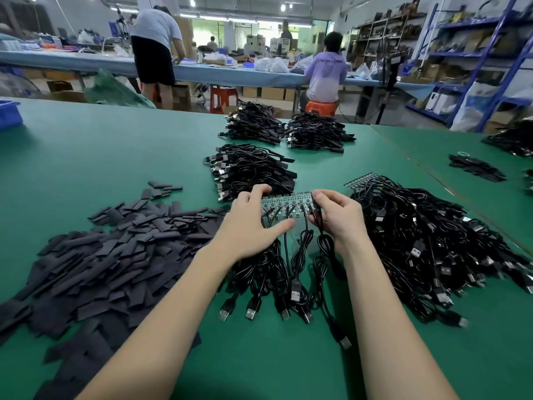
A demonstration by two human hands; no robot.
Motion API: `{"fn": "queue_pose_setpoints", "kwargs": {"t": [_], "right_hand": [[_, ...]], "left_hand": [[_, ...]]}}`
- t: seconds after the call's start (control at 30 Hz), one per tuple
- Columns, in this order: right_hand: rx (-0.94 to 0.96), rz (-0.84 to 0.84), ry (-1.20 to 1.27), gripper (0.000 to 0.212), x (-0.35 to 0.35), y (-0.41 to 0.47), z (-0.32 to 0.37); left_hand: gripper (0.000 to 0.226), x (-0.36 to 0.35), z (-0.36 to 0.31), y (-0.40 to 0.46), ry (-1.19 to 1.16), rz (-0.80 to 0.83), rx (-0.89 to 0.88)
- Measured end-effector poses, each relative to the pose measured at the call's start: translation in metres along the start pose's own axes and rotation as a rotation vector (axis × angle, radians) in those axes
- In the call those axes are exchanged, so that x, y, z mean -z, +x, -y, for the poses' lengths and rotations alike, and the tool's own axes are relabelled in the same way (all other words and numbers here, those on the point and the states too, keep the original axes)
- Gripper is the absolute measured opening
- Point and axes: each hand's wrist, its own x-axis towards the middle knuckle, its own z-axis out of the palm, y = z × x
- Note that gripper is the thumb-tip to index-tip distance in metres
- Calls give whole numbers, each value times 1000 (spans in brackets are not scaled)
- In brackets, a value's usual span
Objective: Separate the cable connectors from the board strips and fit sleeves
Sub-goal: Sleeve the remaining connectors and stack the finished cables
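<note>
I grip the board strip (290, 204) just above the green surface (115, 145), left hand (251, 226) pinching its left end, right hand (337, 215) clenched on the right end among the cables (300, 255). Bending too hard could crack a connector; sleeves (115, 241) wait at left.

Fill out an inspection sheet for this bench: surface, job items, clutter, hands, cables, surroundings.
Surface: green mat, seam toward the right.
Job's things: board strip held above the mat, cables attached; loose sleeves heaped on the left; three finished bundles behind.
Clutter: blue bin at far left edge; rubber band on the right.
Hands: left hand grips the strip's left end; right hand pinches its right end.
Cables: unprocessed pile on the right; the strip's USB leads trail toward the camera.
Surroundings: two people at a far table; shelving on the right.
</note>
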Motion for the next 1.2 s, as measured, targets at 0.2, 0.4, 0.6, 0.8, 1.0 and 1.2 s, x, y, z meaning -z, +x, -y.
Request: {"fn": "queue_pose_setpoints", "kwargs": {"t": [0.2,0.4,0.6,0.8,1.0,1.2], "right_hand": [[-5,89,1,4,3,-3,7],[-35,112,-4,6,8,-1,8],[-115,153,118,11,10,0,10],[-328,153,326,12,14,-5,14],[-92,222,-7,26,26,-15,57],[246,204,-40,7,11,-28,83]], "left_hand": [[42,-1,-27,24,193,-250,-208],[24,-5,-34,48,-112,-72,-202],[17,-9,-22,54,-307,-36,-273],[13,-9,-23,60,-482,14,-290],[16,-20,-10,69,-140,57,-106],[18,-15,-22,43,-247,-63,-258]]}}
